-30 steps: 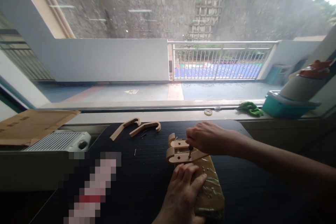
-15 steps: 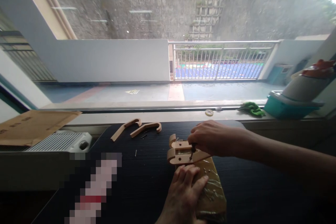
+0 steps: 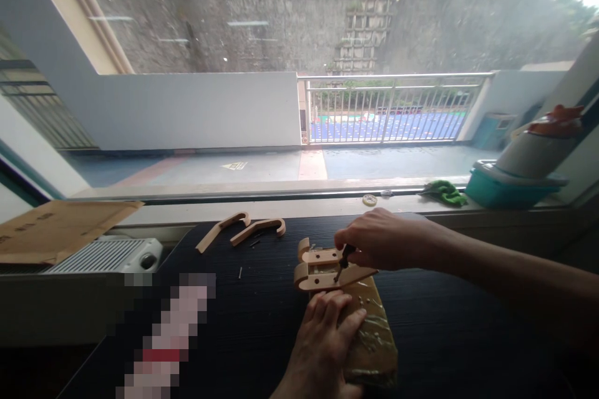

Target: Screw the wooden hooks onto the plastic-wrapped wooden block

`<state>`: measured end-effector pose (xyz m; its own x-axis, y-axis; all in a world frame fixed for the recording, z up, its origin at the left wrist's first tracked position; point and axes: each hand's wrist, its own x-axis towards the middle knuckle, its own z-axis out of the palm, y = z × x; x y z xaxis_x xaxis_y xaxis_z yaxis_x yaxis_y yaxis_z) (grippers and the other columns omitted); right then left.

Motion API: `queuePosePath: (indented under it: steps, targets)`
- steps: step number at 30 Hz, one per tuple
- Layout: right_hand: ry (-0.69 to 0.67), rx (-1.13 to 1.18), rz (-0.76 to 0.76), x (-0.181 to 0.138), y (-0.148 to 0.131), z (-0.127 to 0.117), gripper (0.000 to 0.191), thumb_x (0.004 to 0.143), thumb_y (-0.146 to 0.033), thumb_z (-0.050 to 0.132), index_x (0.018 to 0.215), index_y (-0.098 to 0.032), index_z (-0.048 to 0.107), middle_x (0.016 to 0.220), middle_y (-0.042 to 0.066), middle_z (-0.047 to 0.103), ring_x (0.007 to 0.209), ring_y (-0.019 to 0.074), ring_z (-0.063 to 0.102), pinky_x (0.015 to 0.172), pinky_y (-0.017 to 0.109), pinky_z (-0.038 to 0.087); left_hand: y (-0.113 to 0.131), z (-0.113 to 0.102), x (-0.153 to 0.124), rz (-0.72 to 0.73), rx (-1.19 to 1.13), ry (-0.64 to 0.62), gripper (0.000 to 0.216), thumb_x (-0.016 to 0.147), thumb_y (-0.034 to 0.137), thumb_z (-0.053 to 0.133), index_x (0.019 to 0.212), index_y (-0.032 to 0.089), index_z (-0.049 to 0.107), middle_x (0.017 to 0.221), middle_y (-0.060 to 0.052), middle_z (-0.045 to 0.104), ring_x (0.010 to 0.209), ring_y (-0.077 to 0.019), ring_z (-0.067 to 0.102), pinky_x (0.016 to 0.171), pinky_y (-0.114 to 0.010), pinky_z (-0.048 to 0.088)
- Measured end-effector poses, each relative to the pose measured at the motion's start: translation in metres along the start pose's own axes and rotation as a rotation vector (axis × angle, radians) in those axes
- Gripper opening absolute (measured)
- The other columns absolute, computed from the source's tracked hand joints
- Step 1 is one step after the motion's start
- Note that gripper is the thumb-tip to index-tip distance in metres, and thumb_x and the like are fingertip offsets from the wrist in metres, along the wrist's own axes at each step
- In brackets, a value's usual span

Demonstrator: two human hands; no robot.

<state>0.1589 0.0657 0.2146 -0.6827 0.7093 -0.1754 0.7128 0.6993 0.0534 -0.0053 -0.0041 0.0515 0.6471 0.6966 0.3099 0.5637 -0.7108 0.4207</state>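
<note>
My right hand [image 3: 377, 240] is closed around the dark handle of a screwdriver [image 3: 345, 257]. The tool slants down, its tip at a hole in the nearer arm of a pale wooden hook-shaped piece [image 3: 309, 282]. A second wooden arm [image 3: 322, 256] lies parallel behind it, on the same tape-wrapped brown box [image 3: 374, 349]. Resting on the box's left side, my left hand [image 3: 322, 330] has its fingertips against the wood's near edge and its thumb spread apart. Two loose wooden hooks [image 3: 224, 230] lie further left, with small dark screws [image 3: 255, 242] beside them.
Below the window, the sill holds a roll of tape [image 3: 369, 200], a green cloth [image 3: 447, 193] and a teal box [image 3: 510, 190]. A flattened cardboard piece [image 3: 65, 230] lies over a white radiator [image 3: 112, 254] at left. One small screw [image 3: 240, 272] lies on the black table [image 3: 224, 318].
The whole view has shifted slightly. The screwdriver leans a little more, with its tip still at the same wooden arm. My left hand stays on the box.
</note>
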Motion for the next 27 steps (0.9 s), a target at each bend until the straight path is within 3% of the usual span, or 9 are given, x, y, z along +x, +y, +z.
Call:
queuePosePath:
  steps: [8,15,20,24,27]
  targets:
    - [0.028,0.026,-0.101,0.009,-0.004,0.001,0.017,0.080,-0.013,0.047,0.077,-0.015,0.063,0.074,0.005,0.065,0.066,0.0138,0.056,0.056,0.025,0.032,-0.009,0.007,-0.002,0.036,-0.008,0.026,0.082,0.044,0.030,0.074,0.122,0.027,0.047,0.123,-0.007,0.045,0.115,-0.0324,0.039,0.101,-0.048,0.029]
    - [0.073,0.030,0.038,0.017,0.000,0.017,0.027,0.087,-0.029,0.042,0.076,-0.015,0.062,0.068,0.005,0.064,0.059,0.0142,0.056,0.050,0.025,0.028,-0.002,0.002,0.000,-0.001,-0.040,0.028,0.072,0.051,0.030,0.070,0.120,0.025,0.049,0.122,-0.008,0.046,0.116,-0.0309,0.039,0.102,-0.047,0.027]
    - [0.022,-0.042,0.080,0.014,-0.003,0.007,0.032,0.087,-0.035,0.042,0.075,-0.015,0.064,0.067,0.007,0.065,0.059,0.0170,0.058,0.050,0.025,0.027,0.001,-0.001,0.000,-0.012,-0.041,0.031,0.072,0.052,0.032,0.070,0.120,0.026,0.050,0.122,-0.007,0.047,0.116,-0.0310,0.039,0.102,-0.047,0.028]
    - [-0.007,-0.018,-0.060,0.007,-0.007,-0.005,0.014,0.077,-0.019,0.051,0.082,-0.018,0.064,0.073,0.004,0.066,0.063,0.0161,0.058,0.050,0.025,0.027,0.001,0.000,-0.001,0.003,-0.030,0.049,0.071,0.052,0.034,0.070,0.119,0.026,0.050,0.121,-0.007,0.047,0.115,-0.0313,0.040,0.101,-0.047,0.029]
    - [-0.010,0.000,-0.123,0.007,-0.007,-0.006,0.016,0.074,-0.009,0.051,0.078,-0.017,0.064,0.074,0.004,0.065,0.065,0.0144,0.057,0.052,0.025,0.029,-0.001,0.001,-0.001,0.006,-0.033,0.053,0.072,0.051,0.033,0.071,0.119,0.027,0.050,0.121,-0.007,0.047,0.114,-0.0317,0.040,0.100,-0.048,0.030]
